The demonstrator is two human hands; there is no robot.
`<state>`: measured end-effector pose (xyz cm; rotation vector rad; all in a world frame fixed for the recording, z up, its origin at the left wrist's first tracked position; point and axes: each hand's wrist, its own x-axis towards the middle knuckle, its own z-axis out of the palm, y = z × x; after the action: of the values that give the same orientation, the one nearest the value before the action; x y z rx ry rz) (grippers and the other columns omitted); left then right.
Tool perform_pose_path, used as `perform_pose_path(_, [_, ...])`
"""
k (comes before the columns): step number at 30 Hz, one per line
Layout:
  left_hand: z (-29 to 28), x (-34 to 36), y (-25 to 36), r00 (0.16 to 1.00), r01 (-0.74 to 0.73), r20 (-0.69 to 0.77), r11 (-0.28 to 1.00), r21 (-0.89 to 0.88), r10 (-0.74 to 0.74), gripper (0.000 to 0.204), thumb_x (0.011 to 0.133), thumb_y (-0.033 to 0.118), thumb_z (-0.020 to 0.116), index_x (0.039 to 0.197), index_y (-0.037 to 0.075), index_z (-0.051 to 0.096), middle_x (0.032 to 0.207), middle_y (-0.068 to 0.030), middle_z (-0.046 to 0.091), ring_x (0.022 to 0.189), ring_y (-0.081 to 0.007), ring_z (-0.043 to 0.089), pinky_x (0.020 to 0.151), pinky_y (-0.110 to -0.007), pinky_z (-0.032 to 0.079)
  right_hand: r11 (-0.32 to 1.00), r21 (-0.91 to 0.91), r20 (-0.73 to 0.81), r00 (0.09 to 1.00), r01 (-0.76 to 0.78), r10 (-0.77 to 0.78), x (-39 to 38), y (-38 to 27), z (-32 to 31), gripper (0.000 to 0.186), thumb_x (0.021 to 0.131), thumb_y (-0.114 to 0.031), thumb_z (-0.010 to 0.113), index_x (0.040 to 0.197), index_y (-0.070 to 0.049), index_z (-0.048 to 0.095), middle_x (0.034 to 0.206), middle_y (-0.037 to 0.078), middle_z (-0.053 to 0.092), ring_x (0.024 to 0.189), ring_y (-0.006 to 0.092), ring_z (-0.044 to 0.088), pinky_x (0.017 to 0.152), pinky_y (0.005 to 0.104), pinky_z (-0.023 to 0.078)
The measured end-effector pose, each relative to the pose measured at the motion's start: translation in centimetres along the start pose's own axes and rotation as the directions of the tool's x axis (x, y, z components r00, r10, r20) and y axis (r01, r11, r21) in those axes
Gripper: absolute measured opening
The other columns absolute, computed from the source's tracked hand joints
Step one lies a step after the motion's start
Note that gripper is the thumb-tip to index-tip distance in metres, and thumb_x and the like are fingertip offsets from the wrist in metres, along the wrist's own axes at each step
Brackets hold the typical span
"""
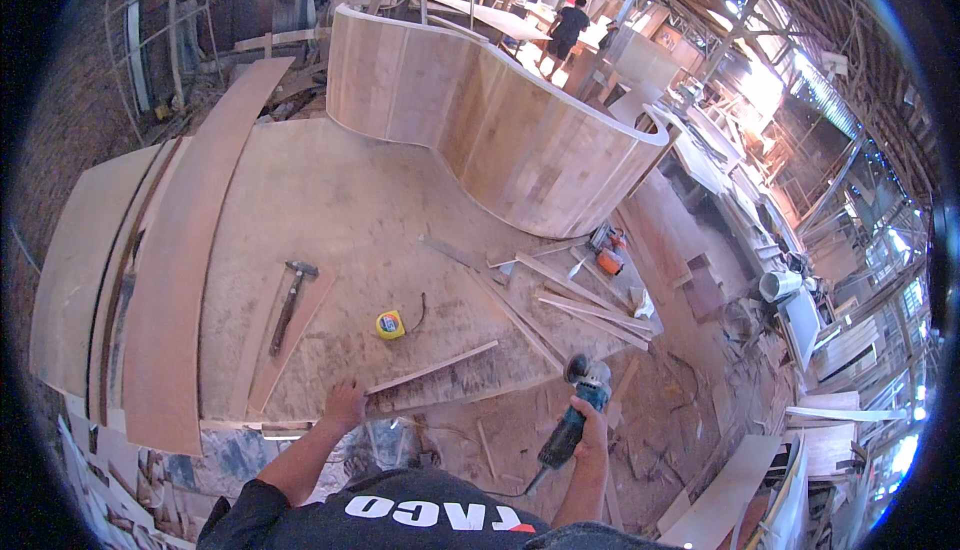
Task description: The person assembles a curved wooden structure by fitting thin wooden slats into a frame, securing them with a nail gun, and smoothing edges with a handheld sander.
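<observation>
My right hand point(593, 432) is wrapped round the body of a teal and black angle grinder point(563, 440), its disc end pointing up, just off the table's near right edge. At the near edge of the table, my left hand point(345, 403) is closed at the left end of a thin wooden strip point(435, 367), which slants away to the right; its fingertips are partly hidden. Beyond that strip lies a yellow tape measure point(389, 325). A hammer point(290, 305) rests on narrow tapered boards point(290, 350) left of it.
A large curved wooden panel point(480, 115) stands on the far part of the table point(300, 180). Long boards point(180, 270) lie along the left side. Loose strips point(590, 295) and an orange power tool point(609, 252) are at the right. Farther off, a person point(568, 28) stands among scrap wood.
</observation>
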<state>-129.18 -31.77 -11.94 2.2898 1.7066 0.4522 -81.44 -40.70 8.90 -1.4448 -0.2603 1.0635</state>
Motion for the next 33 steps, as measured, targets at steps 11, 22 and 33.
perform_pose_path(11, [-5.5, -1.9, 3.3, 0.972, 0.093, 0.213, 0.996, 0.014, -0.094, 0.025, 0.094, 0.029, 0.061, 0.107, 0.007, 0.064, 0.093, -0.0209, 0.071, 0.087, -0.0442, 0.07, 0.075, -0.057, 0.054, 0.997, -0.076, -0.048, 0.998, -0.034, 0.03, 0.5, 0.7, -0.2, 0.028, 0.079, -0.013, 0.08, 0.1, -0.006, 0.063, 0.078, 0.005, 0.064, 0.056, 0.0219, 0.064, 0.054, 0.0373, 0.054])
perform_pose_path(22, [-1.0, -8.5, 3.5, 0.86, 0.332, 0.416, 0.943, -0.014, -0.297, 0.034, 0.099, 0.037, 0.055, 0.105, 0.007, 0.069, 0.102, -0.027, 0.071, 0.092, -0.0454, 0.07, 0.079, -0.056, 0.055, 0.982, -0.185, 0.101, 0.994, -0.026, 0.045, 3.7, 2.8, 1.8, 0.033, 0.077, -0.014, 0.08, 0.105, -0.004, 0.064, 0.081, 0.005, 0.064, 0.065, 0.0218, 0.066, 0.058, 0.0368, 0.055])
perform_pose_path(33, [-1.6, -8.0, 4.2, 0.878, 0.345, 0.352, 0.939, 0.007, -0.325, 0.027, 0.104, 0.036, 0.048, 0.114, 0.012, 0.057, 0.093, -0.0187, 0.072, 0.085, -0.0425, 0.071, 0.072, -0.058, 0.055, 0.726, -0.645, 0.438, 0.894, 0.24, 0.093, 3.1, 6.8, 8.2, 0.044, 0.075, -0.02, 0.087, 0.11, -0.003, 0.066, 0.089, 0.004, 0.068, 0.078, 0.0175, 0.066, 0.071, 0.0352, 0.054])
